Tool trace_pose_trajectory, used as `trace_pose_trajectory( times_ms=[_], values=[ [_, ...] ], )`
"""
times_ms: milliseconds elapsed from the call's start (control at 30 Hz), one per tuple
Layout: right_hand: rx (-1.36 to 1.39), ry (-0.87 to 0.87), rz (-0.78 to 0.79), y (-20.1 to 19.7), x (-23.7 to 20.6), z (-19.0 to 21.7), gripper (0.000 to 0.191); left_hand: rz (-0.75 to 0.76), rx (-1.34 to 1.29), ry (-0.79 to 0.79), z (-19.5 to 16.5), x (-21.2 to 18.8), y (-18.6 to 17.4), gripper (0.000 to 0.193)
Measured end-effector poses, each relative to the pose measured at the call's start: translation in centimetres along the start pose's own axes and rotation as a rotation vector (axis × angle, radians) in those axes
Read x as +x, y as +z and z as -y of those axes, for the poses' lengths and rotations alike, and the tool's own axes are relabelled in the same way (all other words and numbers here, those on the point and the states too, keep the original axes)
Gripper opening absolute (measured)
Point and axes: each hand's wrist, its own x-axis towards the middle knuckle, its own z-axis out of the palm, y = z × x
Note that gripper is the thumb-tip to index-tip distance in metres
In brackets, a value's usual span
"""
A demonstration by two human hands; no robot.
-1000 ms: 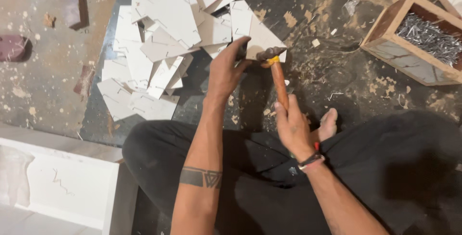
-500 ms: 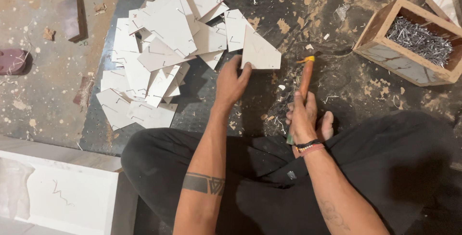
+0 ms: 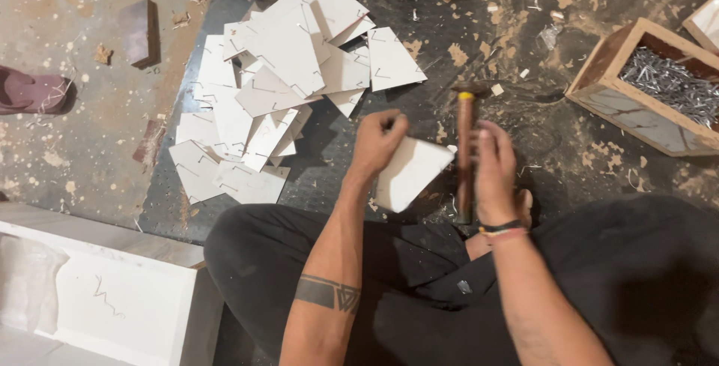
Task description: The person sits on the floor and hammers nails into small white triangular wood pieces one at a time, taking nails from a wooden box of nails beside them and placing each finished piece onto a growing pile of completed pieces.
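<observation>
I sit on the floor with a dark mat in front of me. My left hand (image 3: pixel 378 143) grips a white triangular board piece (image 3: pixel 410 173) by its upper corner and holds it just above my knee. My right hand (image 3: pixel 494 171) holds a hammer (image 3: pixel 465 149) by its brown wooden handle, the head pointing away from me with a yellow mark at the neck. The hammer sits right beside the white piece's right edge. A heap of several white cut pieces (image 3: pixel 277 89) with small staple marks lies on the mat ahead and to the left.
An open wooden box (image 3: pixel 599 74) full of grey nails stands at the right. A dark brown block (image 3: pixel 139 32) and a maroon slipper (image 3: pixel 34 90) lie on the dusty floor at left. A white panel (image 3: pixel 112 291) lies by my left knee. Wood chips are scattered about.
My left hand has picked one white piece off the heap's edge and drawn it back toward me. My right hand with the hammer has stayed close, its head still pointing away.
</observation>
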Motion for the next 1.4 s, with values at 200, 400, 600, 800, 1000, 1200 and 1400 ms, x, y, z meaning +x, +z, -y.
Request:
trace_pose_trajectory(
  times_ms=[200,400,600,800,1000,1200,1400],
  values=[
    [-0.291,0.085,0.468,0.9,-1.5,2.2,0.035,0.251,-0.130,-0.084,-0.7,0.1,0.9,0.043],
    [-0.100,0.122,0.200,1.0,-2.1,0.9,0.030,0.034,-0.196,-0.017,-2.5,0.4,0.1,0.035],
    [0.199,0.181,0.132,1.3,-0.7,0.5,0.032,-0.201,0.028,-0.083,-2.3,1.1,-0.6,0.035],
    [0.111,0.089,0.026,2.5,-1.5,-0.1,0.036,-0.285,0.160,0.017,-3.6,2.2,-0.4,0.031],
    [0.309,0.058,-0.050,3.2,-1.9,0.0,0.032,-0.236,0.415,0.100,-7.2,10.5,1.8,0.033],
    [0.158,0.138,-0.074,3.3,-2.1,1.3,0.034,-0.447,0.862,0.547,-10.0,21.6,3.8,0.060],
    [0.395,0.162,-0.120,3.6,-2.0,2.2,0.036,-0.503,0.938,0.270,-10.8,28.0,4.5,0.076]
  ],
)
